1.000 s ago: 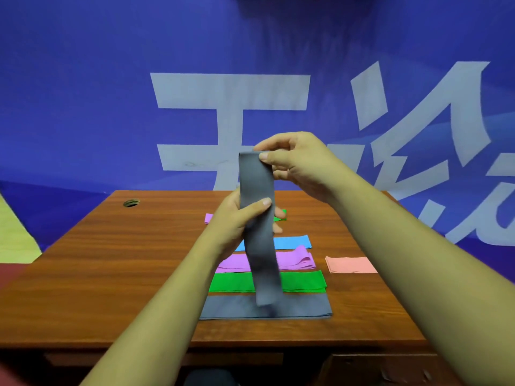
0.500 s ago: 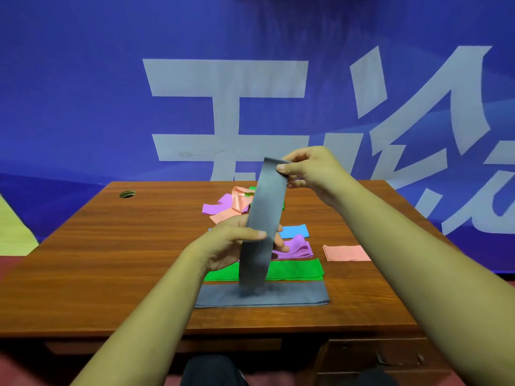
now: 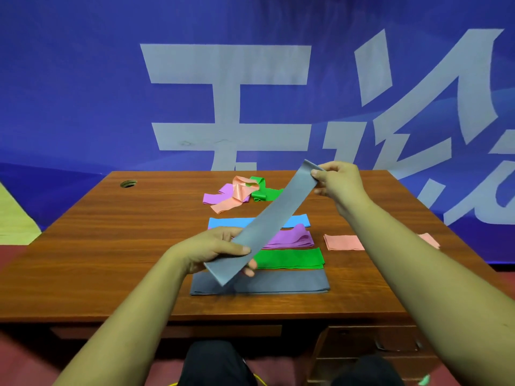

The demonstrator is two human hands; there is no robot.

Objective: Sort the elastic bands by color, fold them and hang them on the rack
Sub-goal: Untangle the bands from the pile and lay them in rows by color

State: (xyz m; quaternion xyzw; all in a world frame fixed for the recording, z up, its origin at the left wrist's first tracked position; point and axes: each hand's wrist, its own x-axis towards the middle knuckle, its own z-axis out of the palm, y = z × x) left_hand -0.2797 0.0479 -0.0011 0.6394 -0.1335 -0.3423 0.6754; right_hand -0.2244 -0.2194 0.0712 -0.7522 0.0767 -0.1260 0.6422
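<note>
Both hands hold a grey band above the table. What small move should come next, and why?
Probably level the grey band and lay it on the grey pile below. The left hand grips its low end, the right hand pinches its high end, and it slants just above that pile of the same colour.

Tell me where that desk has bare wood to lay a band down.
Bare: the left half of the desk, from the cable hole down to the front edge, and the strip before the grey pile. Crowded: the middle column of folded piles and the tangle behind.
</note>
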